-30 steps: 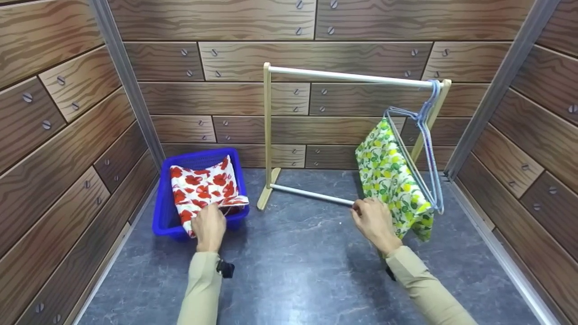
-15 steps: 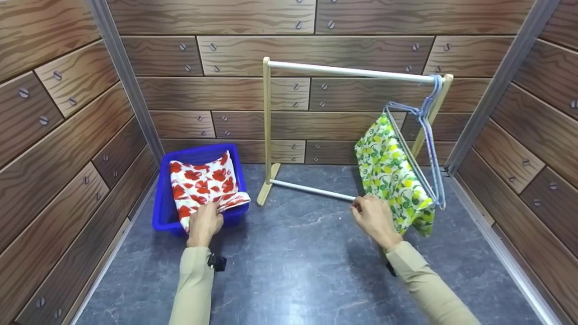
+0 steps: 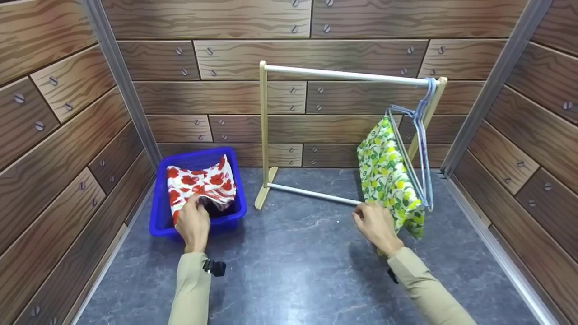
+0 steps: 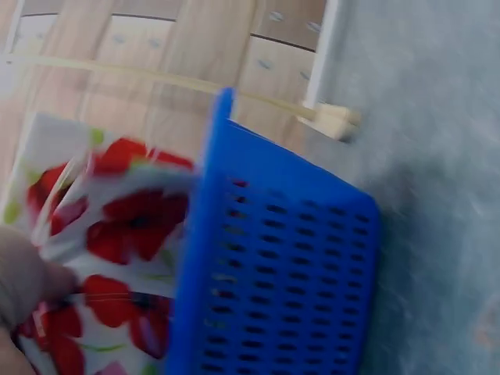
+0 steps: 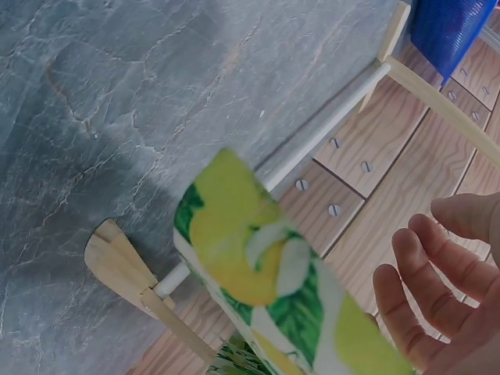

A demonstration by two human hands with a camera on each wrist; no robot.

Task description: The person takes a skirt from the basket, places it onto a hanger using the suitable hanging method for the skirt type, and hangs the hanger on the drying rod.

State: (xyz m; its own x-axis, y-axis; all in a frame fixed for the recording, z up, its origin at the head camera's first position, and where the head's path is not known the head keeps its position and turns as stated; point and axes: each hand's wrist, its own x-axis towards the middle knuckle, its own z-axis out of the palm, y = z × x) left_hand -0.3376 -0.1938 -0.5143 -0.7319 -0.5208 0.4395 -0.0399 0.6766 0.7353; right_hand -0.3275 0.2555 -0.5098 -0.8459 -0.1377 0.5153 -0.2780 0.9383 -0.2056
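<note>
Over at the left, in the blue basket [image 3: 230, 221], the red-flowered cloth [image 3: 192, 179] is pinched by the left hand [image 3: 194, 223], while at the right the lemon-print cloth [image 3: 384, 167] is hung from the rack [image 3: 263, 122], the right hand [image 3: 375, 225] held loosely half-spread beside it.

Bright light leaves pale glare on the grey surface [image 3: 291, 275] and soft shadow beside the blue basket [image 3: 229, 222]. The left wrist view is blurred.
</note>
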